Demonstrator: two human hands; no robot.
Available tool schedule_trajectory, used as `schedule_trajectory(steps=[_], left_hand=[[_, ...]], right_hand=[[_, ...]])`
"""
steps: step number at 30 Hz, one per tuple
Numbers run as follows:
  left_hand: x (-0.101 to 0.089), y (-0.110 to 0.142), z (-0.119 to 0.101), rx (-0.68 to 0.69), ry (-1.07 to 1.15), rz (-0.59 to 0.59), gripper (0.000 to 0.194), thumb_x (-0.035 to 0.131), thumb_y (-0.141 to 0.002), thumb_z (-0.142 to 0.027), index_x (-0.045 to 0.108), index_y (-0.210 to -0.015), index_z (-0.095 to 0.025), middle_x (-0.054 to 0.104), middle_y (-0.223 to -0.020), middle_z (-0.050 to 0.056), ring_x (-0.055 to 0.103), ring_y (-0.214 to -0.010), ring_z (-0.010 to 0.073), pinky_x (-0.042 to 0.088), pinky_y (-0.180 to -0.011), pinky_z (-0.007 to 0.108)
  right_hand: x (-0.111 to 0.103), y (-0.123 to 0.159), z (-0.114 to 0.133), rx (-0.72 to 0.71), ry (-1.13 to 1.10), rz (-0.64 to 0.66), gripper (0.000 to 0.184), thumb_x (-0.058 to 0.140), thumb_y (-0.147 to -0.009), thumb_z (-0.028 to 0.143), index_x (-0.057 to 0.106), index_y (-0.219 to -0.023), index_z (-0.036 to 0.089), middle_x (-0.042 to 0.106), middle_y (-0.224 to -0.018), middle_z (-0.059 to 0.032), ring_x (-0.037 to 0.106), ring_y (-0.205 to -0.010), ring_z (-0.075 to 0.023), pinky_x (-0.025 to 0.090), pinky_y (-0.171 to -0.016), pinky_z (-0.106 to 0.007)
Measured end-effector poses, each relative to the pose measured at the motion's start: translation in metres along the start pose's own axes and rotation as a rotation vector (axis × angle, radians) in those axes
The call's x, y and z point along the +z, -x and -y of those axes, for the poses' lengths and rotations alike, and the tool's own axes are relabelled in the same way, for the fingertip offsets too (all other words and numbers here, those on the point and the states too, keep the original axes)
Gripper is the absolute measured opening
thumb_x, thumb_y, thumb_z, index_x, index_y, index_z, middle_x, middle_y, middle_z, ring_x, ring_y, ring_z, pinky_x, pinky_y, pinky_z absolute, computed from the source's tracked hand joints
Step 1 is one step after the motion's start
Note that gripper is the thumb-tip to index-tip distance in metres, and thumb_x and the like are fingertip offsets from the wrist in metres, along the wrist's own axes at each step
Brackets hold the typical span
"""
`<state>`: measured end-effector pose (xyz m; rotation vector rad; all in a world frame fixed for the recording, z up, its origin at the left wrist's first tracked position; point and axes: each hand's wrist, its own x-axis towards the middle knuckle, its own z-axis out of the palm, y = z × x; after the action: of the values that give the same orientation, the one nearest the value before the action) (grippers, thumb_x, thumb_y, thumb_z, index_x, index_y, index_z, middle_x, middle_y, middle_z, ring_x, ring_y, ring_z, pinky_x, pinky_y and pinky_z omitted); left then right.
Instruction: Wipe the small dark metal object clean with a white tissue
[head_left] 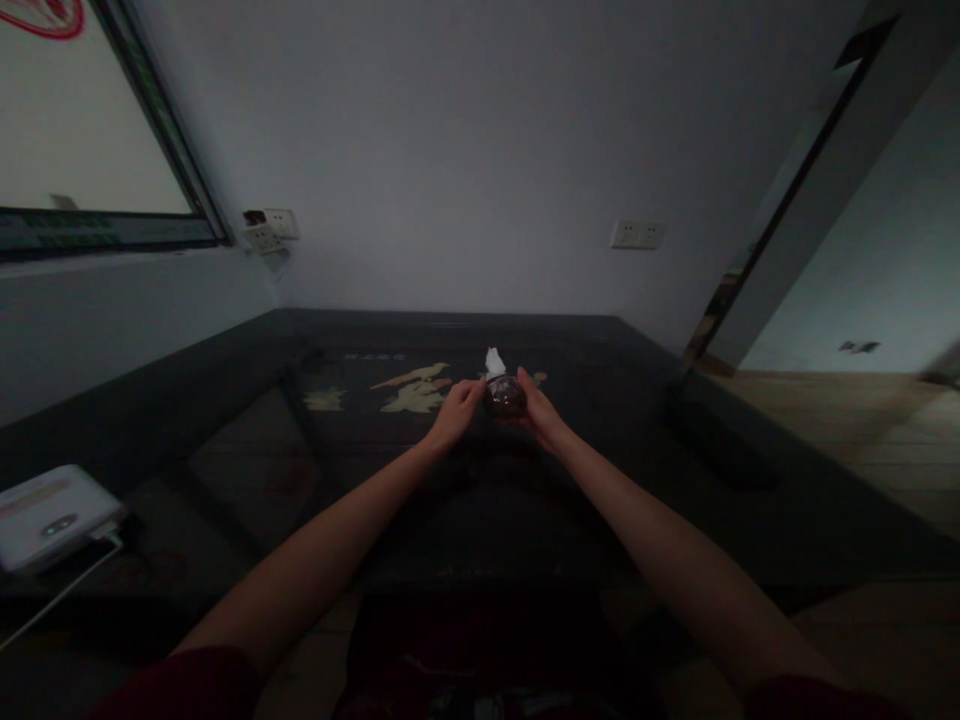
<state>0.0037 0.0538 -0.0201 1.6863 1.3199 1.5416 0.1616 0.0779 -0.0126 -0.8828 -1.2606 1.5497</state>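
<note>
A small round, dark brown, glossy container that looks like a bowl or jar (505,398) is between my hands at the middle of the table. My right hand (543,410) is closed round its right side. On the other side, my left hand (457,410) has its fingers curled against the container's left edge. Just above the rim shows a white crumpled piece, like tissue paper (494,362); whether it stands inside or behind the container I cannot tell. The container's underside and some fingertips are hidden.
The dark glossy table (465,520) carries a pale bird-and-flower picture (416,388). A white box-shaped device (56,515) with a cable lies at the left edge. A dark flat object (720,445) shows at the right. Sockets (637,235) are on the wall behind.
</note>
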Motion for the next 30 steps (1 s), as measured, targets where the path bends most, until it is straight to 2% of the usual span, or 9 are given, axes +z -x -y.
schedule_trajectory(steps=[3, 7, 10, 12, 17, 24, 27, 30], left_hand=[[0.001, 0.002, 0.001, 0.060, -0.025, -0.007, 0.028, 0.054, -0.087, -0.041, 0.066, -0.078, -0.017, 0.067, -0.088, 0.006, 0.059, -0.092, 0.0214, 0.045, -0.090, 0.035], [0.002, 0.005, -0.002, 0.140, 0.018, 0.039, 0.026, 0.053, -0.088, -0.038, 0.065, -0.095, -0.017, 0.067, -0.104, 0.008, 0.060, -0.102, 0.0215, 0.044, -0.095, 0.036], [0.002, 0.009, -0.008, 0.172, 0.019, 0.080, 0.027, 0.052, -0.088, -0.040, 0.063, -0.100, -0.018, 0.068, -0.102, 0.007, 0.062, -0.099, 0.0208, 0.046, -0.093, 0.035], [0.003, 0.012, -0.010, 0.182, 0.008, 0.050, 0.026, 0.055, -0.086, -0.039, 0.060, -0.100, -0.017, 0.067, -0.101, 0.007, 0.062, -0.098, 0.0205, 0.046, -0.091, 0.034], [0.004, 0.011, -0.013, 0.153, 0.107, -0.029, 0.028, 0.062, -0.081, -0.035, 0.054, -0.101, -0.017, 0.064, -0.101, 0.007, 0.062, -0.094, 0.0189, 0.048, -0.088, 0.033], [0.002, 0.005, -0.009, 0.088, 0.217, -0.085, 0.024, 0.062, -0.079, -0.038, 0.049, -0.086, -0.019, 0.061, -0.086, 0.002, 0.059, -0.085, 0.0158, 0.049, -0.078, 0.028], [0.001, 0.004, -0.008, 0.090, 0.208, -0.096, 0.024, 0.061, -0.080, -0.039, 0.054, -0.088, -0.018, 0.063, -0.090, 0.004, 0.060, -0.088, 0.0174, 0.049, -0.081, 0.030], [-0.001, 0.007, -0.012, 0.083, 0.223, -0.098, 0.028, 0.061, -0.079, -0.037, 0.060, -0.098, -0.017, 0.067, -0.102, 0.008, 0.062, -0.096, 0.0209, 0.048, -0.087, 0.033]], right_hand=[[0.001, 0.000, 0.001, 0.010, -0.020, -0.005, 0.054, 0.045, -0.084, 0.068, 0.064, -0.092, 0.019, 0.072, -0.083, -0.0072, 0.065, -0.065, -0.0175, 0.052, -0.053, -0.028], [0.002, 0.001, 0.004, 0.020, -0.083, 0.027, 0.053, 0.043, -0.085, 0.068, 0.063, -0.089, 0.020, 0.070, -0.079, -0.0056, 0.063, -0.063, -0.0165, 0.049, -0.050, -0.026], [0.003, 0.002, 0.006, 0.007, -0.129, 0.024, 0.051, 0.040, -0.086, 0.067, 0.062, -0.088, 0.021, 0.069, -0.077, -0.0047, 0.063, -0.062, -0.0166, 0.049, -0.048, -0.026], [0.003, 0.002, 0.007, -0.006, -0.142, -0.011, 0.049, 0.041, -0.086, 0.066, 0.061, -0.090, 0.021, 0.069, -0.078, -0.0042, 0.063, -0.063, -0.0170, 0.049, -0.049, -0.026], [0.002, 0.001, 0.004, -0.052, -0.142, -0.046, 0.048, 0.046, -0.085, 0.065, 0.060, -0.097, 0.021, 0.071, -0.086, -0.0052, 0.066, -0.072, -0.0186, 0.051, -0.053, -0.027], [0.002, 0.000, -0.003, -0.089, -0.106, 0.003, 0.048, 0.050, -0.082, 0.066, 0.059, -0.100, 0.022, 0.071, -0.096, -0.0067, 0.068, -0.078, -0.0208, 0.055, -0.059, -0.031], [0.001, -0.001, -0.005, -0.088, -0.112, -0.004, 0.047, 0.051, -0.082, 0.066, 0.059, -0.098, 0.022, 0.071, -0.096, -0.0069, 0.068, -0.080, -0.0211, 0.055, -0.061, -0.032], [0.000, -0.002, -0.006, -0.071, -0.118, -0.025, 0.047, 0.050, -0.082, 0.066, 0.059, -0.096, 0.022, 0.071, -0.095, -0.0072, 0.068, -0.081, -0.0213, 0.055, -0.063, -0.032]])
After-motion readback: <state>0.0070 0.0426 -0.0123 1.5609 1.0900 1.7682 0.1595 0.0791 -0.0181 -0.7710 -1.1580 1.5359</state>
